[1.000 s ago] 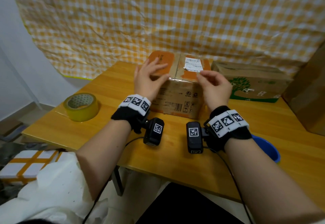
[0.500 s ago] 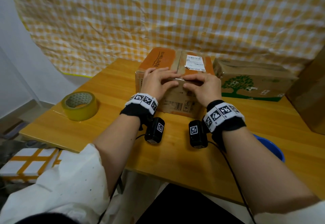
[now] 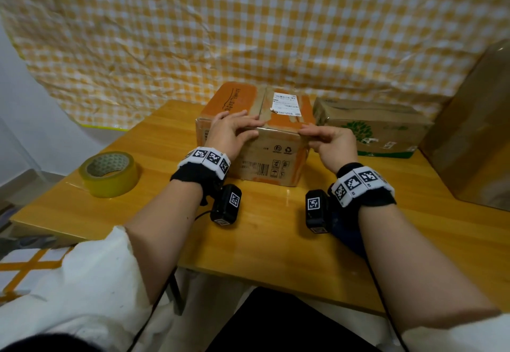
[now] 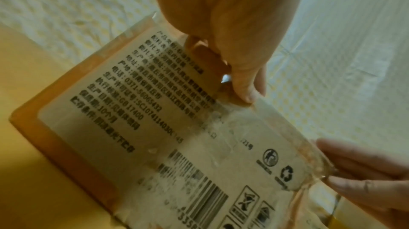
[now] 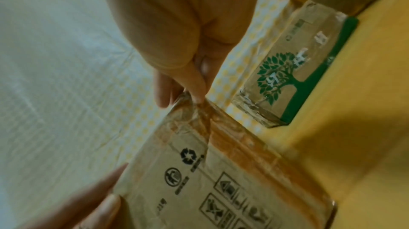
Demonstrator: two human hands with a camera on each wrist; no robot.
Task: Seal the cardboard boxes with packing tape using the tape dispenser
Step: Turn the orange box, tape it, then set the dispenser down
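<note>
An orange and brown cardboard box (image 3: 265,155) with clear tape over its seams stands mid-table. My left hand (image 3: 248,130) lies over its front top edge, fingers straight on the lid and thumb flat on the front face (image 4: 155,127). My right hand (image 3: 309,133) is at the box's right front top corner. In the right wrist view its thumb and forefinger (image 5: 194,92) pinch the wrinkled tape on that corner (image 5: 188,115). A yellow tape roll (image 3: 109,173) lies apart at the left. No dispenser shows.
A second box with a green tree print (image 3: 369,133) stands right of the first, close to it. A big plain carton (image 3: 474,136) fills the right end of the wooden table (image 3: 270,230). A checked cloth hangs behind. Something blue (image 3: 347,238) peeks out under my right wrist.
Both hands came down onto the box's front top edge. Since then the right hand has slid right along that edge to the corner, while the left stayed near the middle.
</note>
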